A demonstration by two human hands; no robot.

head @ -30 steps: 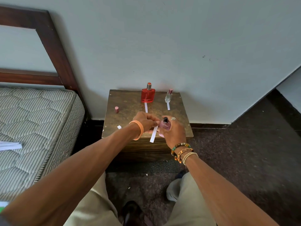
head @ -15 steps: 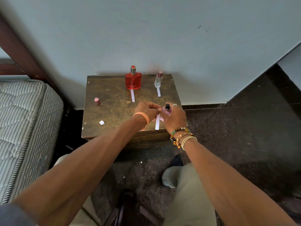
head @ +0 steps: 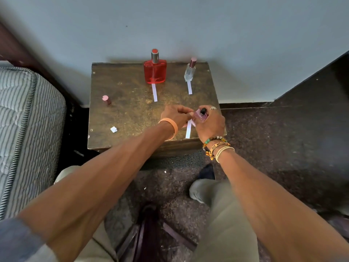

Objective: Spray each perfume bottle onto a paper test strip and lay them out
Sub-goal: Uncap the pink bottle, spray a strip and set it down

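My right hand (head: 209,122) grips a small pink perfume bottle (head: 200,116) with a black nozzle, uncapped, over the front right of the brown wooden table (head: 132,110). My left hand (head: 175,115) pinches the top of a white paper strip (head: 188,131) right beside the bottle's nozzle. At the back stands a red perfume bottle (head: 155,71) with a strip (head: 154,92) lying in front of it. To its right a slim clear bottle (head: 189,71) has a shorter strip (head: 189,87) before it.
A pink cap (head: 106,100) stands on the table's left side, and a small stack of white paper pieces (head: 113,129) lies near the front left. A striped mattress (head: 24,129) is on the left; the wall is behind the table. My knees are below.
The camera view has shifted closer and more over the table. Both hands stay together at the front right, and the strip now hangs more upright beside the pink bottle.
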